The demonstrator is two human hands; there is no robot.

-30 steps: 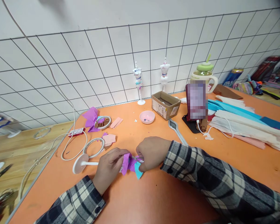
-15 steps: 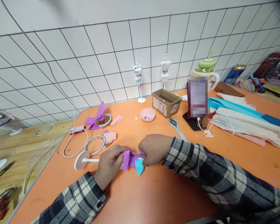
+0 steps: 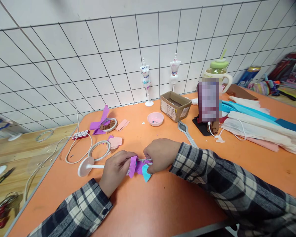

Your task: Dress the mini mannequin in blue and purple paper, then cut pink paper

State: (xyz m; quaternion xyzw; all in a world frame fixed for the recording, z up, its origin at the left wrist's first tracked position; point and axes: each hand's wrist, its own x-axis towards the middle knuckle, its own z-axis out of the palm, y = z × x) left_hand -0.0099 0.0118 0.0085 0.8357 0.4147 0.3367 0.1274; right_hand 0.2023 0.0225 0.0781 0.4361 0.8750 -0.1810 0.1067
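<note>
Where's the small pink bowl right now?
In the head view's centre, the pink bowl sits on the orange table, just left of the cardboard box, beyond the right hand.

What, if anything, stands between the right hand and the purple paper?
Nothing visible blocks the way. The right hand holds a slim metal tool that extends to the purple paper, which the left hand grips from the other side.

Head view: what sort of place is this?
Probably a small craft workspace: two miniature dress forms stand at the back of an orange table, coloured strips of paper or fabric lie at right, and the left hand holds purple material.
</note>
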